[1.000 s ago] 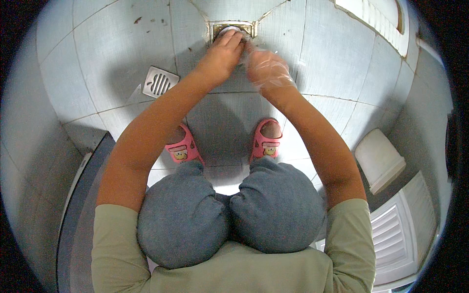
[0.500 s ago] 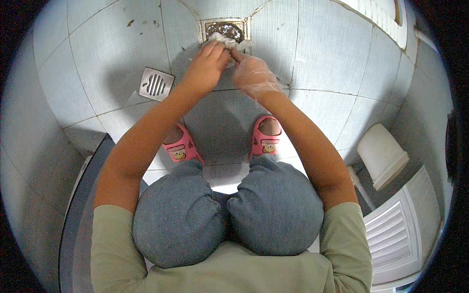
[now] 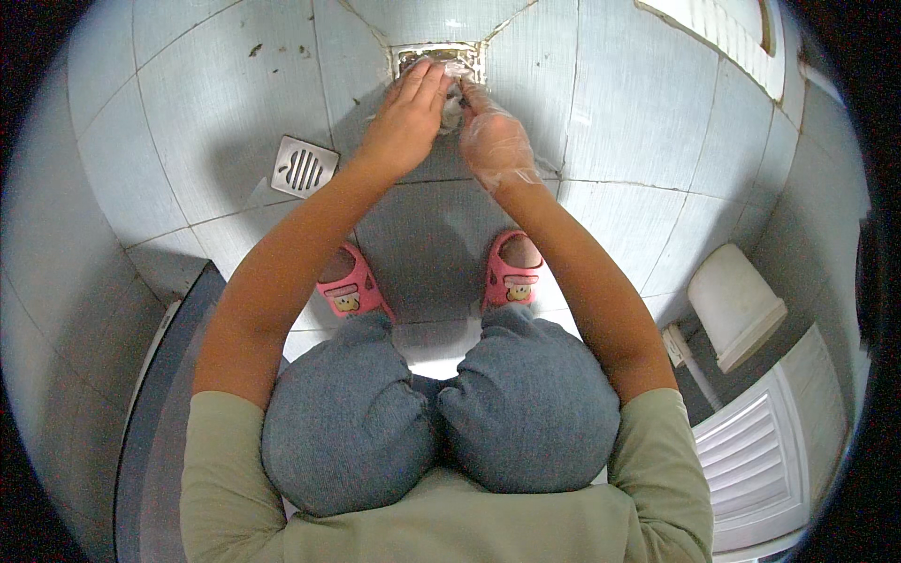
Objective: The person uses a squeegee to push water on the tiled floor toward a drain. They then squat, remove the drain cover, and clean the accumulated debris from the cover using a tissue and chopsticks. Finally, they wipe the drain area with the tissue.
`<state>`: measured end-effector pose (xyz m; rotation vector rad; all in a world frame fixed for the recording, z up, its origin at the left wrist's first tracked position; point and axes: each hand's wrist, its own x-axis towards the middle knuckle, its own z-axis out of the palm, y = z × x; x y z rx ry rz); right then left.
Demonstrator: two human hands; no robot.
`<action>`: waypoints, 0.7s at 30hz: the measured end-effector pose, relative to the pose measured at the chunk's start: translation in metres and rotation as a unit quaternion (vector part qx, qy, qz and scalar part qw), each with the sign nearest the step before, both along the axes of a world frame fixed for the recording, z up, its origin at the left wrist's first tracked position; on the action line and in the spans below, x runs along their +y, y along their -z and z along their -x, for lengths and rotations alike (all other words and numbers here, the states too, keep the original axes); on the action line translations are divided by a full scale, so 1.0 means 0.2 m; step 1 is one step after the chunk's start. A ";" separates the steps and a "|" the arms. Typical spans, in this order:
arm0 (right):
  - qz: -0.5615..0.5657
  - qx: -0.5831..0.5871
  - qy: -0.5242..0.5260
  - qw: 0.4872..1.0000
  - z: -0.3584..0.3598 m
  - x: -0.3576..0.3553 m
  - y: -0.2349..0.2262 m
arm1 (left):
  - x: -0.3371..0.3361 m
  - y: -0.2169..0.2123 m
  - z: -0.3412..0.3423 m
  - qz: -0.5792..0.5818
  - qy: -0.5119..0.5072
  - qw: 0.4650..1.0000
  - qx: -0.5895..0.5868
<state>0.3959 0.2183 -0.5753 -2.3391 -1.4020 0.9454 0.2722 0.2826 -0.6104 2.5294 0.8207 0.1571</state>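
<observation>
I squat on a tiled floor with both arms stretched to a square floor drain opening (image 3: 437,56) at the top of the view. My bare left hand (image 3: 405,117) lies over the drain's near edge, fingers together on a crumpled clear plastic wad (image 3: 453,83). My right hand (image 3: 495,143) wears a thin clear glove and pinches the same wad from the right. What lies inside the drain is hidden by the hands and the plastic.
A loose square metal drain cover (image 3: 302,167) lies on the tiles to the left. My pink slippers (image 3: 511,272) stand below the hands. A white bin (image 3: 737,302) and a white louvred door (image 3: 760,460) are at the right; a dark threshold (image 3: 155,413) is at the left.
Both hands have stayed at the drain. My left fingers now reach further over the opening, and the gloved right fingertips have closed in on the plastic beside them.
</observation>
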 end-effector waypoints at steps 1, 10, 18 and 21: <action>-0.008 -0.003 -0.010 1.000 0.00 0.01 0.01 | 0.00 0.00 0.00 -0.010 -0.001 1.000 0.020; 0.039 0.018 -0.189 0.981 -0.04 0.14 0.02 | -0.04 -0.04 0.00 -0.107 -0.025 0.989 0.100; 0.147 0.002 -0.251 0.957 -0.07 0.17 -0.03 | -0.02 -0.07 0.07 -0.087 -0.008 0.996 0.036; 0.116 0.031 -0.216 0.969 -0.08 0.12 -0.05 | -0.05 -0.05 0.08 -0.097 -0.011 0.995 0.026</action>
